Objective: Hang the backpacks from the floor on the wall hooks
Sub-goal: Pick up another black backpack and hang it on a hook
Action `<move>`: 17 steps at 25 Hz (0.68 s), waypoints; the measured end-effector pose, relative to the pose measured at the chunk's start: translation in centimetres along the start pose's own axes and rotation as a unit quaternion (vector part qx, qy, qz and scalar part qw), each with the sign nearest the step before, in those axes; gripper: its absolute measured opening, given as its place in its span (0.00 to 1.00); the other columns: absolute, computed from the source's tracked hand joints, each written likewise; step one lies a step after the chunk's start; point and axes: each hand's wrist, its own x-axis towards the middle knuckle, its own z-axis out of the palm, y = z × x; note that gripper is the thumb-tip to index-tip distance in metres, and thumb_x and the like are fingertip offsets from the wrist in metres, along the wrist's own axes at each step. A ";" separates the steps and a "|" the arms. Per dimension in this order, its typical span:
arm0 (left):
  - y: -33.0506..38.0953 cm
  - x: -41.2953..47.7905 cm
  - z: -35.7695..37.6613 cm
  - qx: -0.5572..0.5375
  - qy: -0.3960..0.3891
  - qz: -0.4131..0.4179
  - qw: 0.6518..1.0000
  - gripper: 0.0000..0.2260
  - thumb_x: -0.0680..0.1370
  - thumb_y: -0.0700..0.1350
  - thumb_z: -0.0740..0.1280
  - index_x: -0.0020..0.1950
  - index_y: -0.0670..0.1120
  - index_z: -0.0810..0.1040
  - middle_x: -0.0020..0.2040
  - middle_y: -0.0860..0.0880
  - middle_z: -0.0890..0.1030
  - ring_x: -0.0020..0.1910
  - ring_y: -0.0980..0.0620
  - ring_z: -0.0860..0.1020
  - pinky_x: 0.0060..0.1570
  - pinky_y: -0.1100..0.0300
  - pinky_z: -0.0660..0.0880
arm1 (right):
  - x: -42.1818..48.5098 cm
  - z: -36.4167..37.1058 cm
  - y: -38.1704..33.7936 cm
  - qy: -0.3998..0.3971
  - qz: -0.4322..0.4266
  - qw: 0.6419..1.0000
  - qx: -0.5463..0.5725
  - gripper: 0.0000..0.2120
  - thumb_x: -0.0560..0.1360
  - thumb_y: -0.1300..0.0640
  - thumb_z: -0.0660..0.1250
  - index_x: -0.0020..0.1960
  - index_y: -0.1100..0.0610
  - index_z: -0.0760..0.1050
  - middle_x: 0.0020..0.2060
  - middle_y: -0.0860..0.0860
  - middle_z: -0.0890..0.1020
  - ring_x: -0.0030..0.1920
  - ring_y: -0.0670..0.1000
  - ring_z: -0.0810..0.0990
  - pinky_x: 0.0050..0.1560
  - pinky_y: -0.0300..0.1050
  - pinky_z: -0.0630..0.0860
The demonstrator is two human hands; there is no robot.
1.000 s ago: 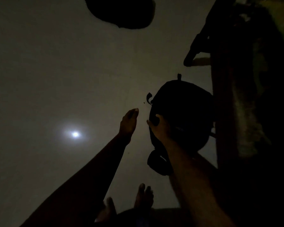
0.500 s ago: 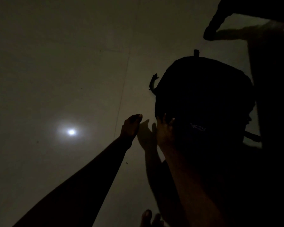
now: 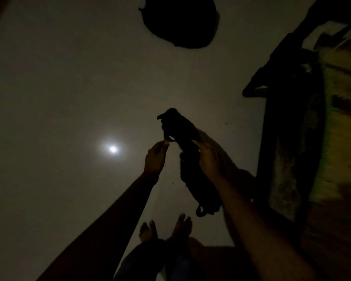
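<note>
The room is very dark. A black backpack (image 3: 187,159) hangs lifted above the pale floor in the middle of the head view, seen edge-on. My right hand (image 3: 208,157) grips its side. My left hand (image 3: 156,157) pinches a thin strap at the bag's upper left. A second dark backpack (image 3: 180,23) lies on the floor at the top centre. No wall hooks are in view.
A bed or bench with a yellow-green cover (image 3: 336,126) and a dark frame (image 3: 280,110) fills the right side. My bare feet (image 3: 166,228) stand on the tiled floor (image 3: 59,88). A bright light reflection (image 3: 112,149) shows at left.
The backpack has come up off the floor and turned edge-on. My left hand, free before, now pinches its strap. The view has pulled back, so the second backpack shows again.
</note>
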 end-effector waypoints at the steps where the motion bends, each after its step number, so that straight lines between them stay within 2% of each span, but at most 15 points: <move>1: 2.6 -3.0 -0.9 -0.004 -0.003 0.007 1.000 0.18 0.79 0.51 0.60 0.66 0.46 0.75 0.66 0.45 0.76 0.63 0.49 0.74 0.59 0.61 0.67 | -2.6 0.1 -2.7 -0.003 0.007 0.999 -0.041 0.17 0.77 0.57 0.61 0.64 0.62 0.73 0.62 0.58 0.77 0.59 0.56 0.76 0.55 0.39 0.76; 3: 7.5 -7.6 -2.3 -0.010 -0.003 0.031 0.999 0.16 0.79 0.49 0.60 0.65 0.46 0.75 0.65 0.45 0.76 0.63 0.49 0.73 0.64 0.56 0.69 | -6.4 0.3 -8.1 -0.014 -0.062 0.982 -0.179 0.15 0.78 0.61 0.60 0.63 0.64 0.73 0.61 0.60 0.77 0.60 0.56 0.76 0.49 0.27 0.74; 4: 9.2 -8.7 -2.8 -0.020 0.009 0.045 0.999 0.16 0.80 0.48 0.60 0.65 0.44 0.75 0.65 0.44 0.76 0.64 0.48 0.73 0.66 0.54 0.69 | -7.2 0.4 -10.1 -0.018 -0.108 0.958 -0.266 0.16 0.78 0.64 0.59 0.64 0.63 0.72 0.61 0.59 0.77 0.60 0.54 0.76 0.52 0.25 0.72; 6: 13.3 -9.8 -3.8 -0.038 0.029 0.100 0.994 0.15 0.80 0.45 0.60 0.64 0.42 0.75 0.65 0.43 0.76 0.65 0.47 0.73 0.67 0.55 0.68 | -7.5 1.4 -14.3 -0.036 -0.208 0.901 -0.378 0.19 0.76 0.68 0.57 0.65 0.58 0.73 0.61 0.57 0.78 0.60 0.54 0.77 0.59 0.33 0.70; 8: 17.1 -9.4 -4.8 -0.065 0.049 0.114 0.990 0.15 0.80 0.46 0.59 0.64 0.43 0.76 0.64 0.44 0.77 0.63 0.49 0.74 0.65 0.57 0.68 | -6.7 2.7 -18.5 -0.042 -0.252 0.877 -0.408 0.21 0.75 0.71 0.56 0.63 0.57 0.75 0.60 0.56 0.80 0.59 0.54 0.78 0.59 0.33 0.68; 11: 23.1 -6.8 -5.4 -0.112 0.053 0.133 0.983 0.13 0.80 0.45 0.60 0.62 0.44 0.77 0.63 0.45 0.78 0.61 0.49 0.75 0.65 0.56 0.69 | -3.7 4.9 -25.0 -0.033 -0.276 0.869 -0.408 0.19 0.75 0.71 0.57 0.61 0.58 0.77 0.60 0.55 0.80 0.60 0.52 0.78 0.59 0.31 0.67; 14: 29.5 -2.9 -4.9 -0.129 0.028 0.120 0.984 0.14 0.80 0.46 0.60 0.62 0.44 0.77 0.64 0.43 0.78 0.63 0.46 0.75 0.68 0.52 0.69 | -0.4 5.6 -31.5 -0.027 -0.256 0.883 -0.392 0.16 0.76 0.69 0.58 0.60 0.59 0.77 0.60 0.55 0.80 0.60 0.54 0.78 0.60 0.37 0.70; 16: 34.7 0.4 -4.4 -0.125 0.003 0.138 0.983 0.15 0.80 0.47 0.61 0.63 0.43 0.77 0.64 0.43 0.77 0.63 0.46 0.75 0.64 0.55 0.72 | 1.8 5.3 -35.6 -0.032 -0.245 0.888 -0.389 0.14 0.76 0.69 0.60 0.58 0.60 0.78 0.59 0.56 0.80 0.59 0.54 0.78 0.57 0.36 0.70; 17: 37.4 2.4 -3.9 -0.120 -0.005 0.146 0.982 0.15 0.80 0.47 0.61 0.63 0.43 0.77 0.63 0.43 0.78 0.62 0.46 0.76 0.59 0.59 0.75 | 3.2 4.8 -37.7 -0.019 -0.245 0.891 -0.382 0.13 0.75 0.69 0.61 0.56 0.61 0.79 0.57 0.57 0.81 0.57 0.55 0.79 0.56 0.36 0.71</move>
